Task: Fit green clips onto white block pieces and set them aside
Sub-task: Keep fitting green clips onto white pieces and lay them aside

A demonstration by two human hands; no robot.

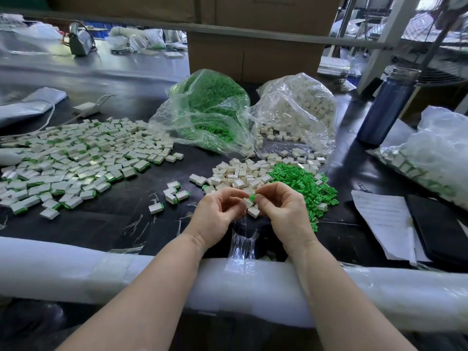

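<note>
Both hands met just above the near edge of the black worktop (106, 224). On the left, the left hand (217, 214) had its fingers curled round a white block piece (247, 202), pinched at its fingertips. Opposite, the right hand (281, 209) pinched a single green clip (252, 197) between thumb and forefinger. Clip and block were touching or very nearly so, the clip sitting at the block's upper right end; I could not tell whether it was already seated. The block's long axis seemed to run from the left fingers up toward the right ones, so the coming push would likely travel along that line, right hand driving leftward.

Far left lay the pile of finished pieces (76, 158), too many to count, with about five more (172, 196) scattered between it and the hands; the left hand was the nearer one for setting aside. Behind the hands sat a heap of bare white blocks (240, 173), and to its right a heap of loose green clips (304, 183). Two open bags stood behind: one of clips (210, 107), one of blocks (296, 110).
</note>
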